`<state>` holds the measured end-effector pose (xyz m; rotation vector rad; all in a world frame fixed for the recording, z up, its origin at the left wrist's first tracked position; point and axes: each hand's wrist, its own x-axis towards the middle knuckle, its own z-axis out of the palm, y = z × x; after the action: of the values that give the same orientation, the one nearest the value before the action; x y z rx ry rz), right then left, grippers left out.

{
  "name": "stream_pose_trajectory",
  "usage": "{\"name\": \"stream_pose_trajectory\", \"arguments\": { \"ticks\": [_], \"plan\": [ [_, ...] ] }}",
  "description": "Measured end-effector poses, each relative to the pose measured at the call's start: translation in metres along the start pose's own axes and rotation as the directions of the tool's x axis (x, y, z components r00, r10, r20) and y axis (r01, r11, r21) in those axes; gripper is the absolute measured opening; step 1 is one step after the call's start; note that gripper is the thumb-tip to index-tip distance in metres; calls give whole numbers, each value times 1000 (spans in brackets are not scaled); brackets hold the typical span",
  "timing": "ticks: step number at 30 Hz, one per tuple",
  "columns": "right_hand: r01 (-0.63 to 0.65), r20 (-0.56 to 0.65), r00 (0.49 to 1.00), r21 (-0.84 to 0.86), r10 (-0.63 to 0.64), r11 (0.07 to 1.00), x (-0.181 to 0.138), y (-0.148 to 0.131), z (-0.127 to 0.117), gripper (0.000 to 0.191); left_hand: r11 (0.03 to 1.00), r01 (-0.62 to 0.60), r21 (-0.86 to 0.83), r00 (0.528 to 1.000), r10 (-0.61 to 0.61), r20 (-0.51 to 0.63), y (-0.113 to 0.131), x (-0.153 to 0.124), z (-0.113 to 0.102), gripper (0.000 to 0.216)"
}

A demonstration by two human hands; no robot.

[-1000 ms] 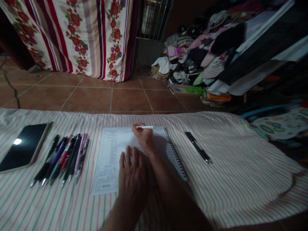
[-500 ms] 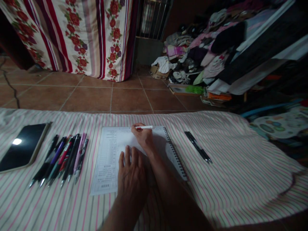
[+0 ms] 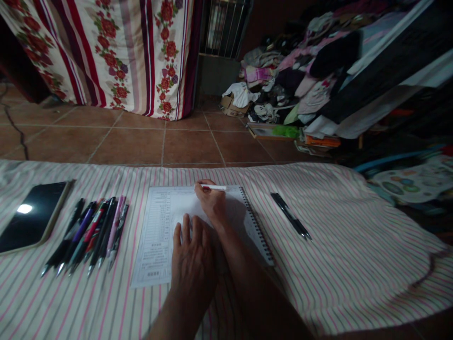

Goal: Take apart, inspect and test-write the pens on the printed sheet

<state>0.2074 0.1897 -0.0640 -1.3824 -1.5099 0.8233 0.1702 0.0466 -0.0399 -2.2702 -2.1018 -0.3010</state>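
A spiral notebook [image 3: 236,198] lies on the striped cloth, its coil along the right side. A printed sheet [image 3: 151,250] with rows of text shows at its left. My left hand [image 3: 193,250] rests flat on the paper, fingers stretched out and a little apart, holding nothing. Near the top of the page my right hand [image 3: 211,204] pinches a white pen [image 3: 216,187]. The pen leans with its back end to the right; its tip is hidden by the fingers. Left of the paper lies a row of several pens [image 3: 92,231] in black, purple, red and pink.
At the far left lies a phone [image 3: 31,212] with a dark screen. Black pens [image 3: 290,217] lie right of the notebook on the striped cloth [image 3: 354,245]. Beyond are a tiled floor [image 3: 187,144], a floral curtain [image 3: 138,56] and a heap of clothes [image 3: 293,75].
My right hand has shifted slightly to the right along the top of the page with the pen. My left hand stays flat; the paper's left edge sits slightly further left in view.
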Motion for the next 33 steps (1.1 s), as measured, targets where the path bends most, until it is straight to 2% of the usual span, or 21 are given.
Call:
{"name": "stream_pose_trajectory", "arguments": {
  "ticks": [6,14,20,26,30,33],
  "plan": [
    [-11,1,1000,42,11,999,1,4,1,14,1000,7,-5,1000,-7,1,0,0,1,45],
    [33,34,999,-75,-31,997,0,0,-1,15,1000,-4,-7,1000,4,-19,-1,-1,2,44],
    [39,37,999,-67,-37,997,-1,0,0,17,1000,-15,3,999,15,-52,-2,-2,7,45],
    [61,49,997,-85,-57,995,-1,0,0,16,1000,-10,-1,1000,10,-23,-1,-1,4,46],
    [52,-2,999,-100,-52,994,-1,-2,-2,18,1000,-5,-2,1000,5,-30,0,-1,3,45],
    [18,-49,999,-22,-19,1000,-2,-3,-4,17,1000,-4,-1,999,3,-53,0,-2,5,45]
  ]
}}
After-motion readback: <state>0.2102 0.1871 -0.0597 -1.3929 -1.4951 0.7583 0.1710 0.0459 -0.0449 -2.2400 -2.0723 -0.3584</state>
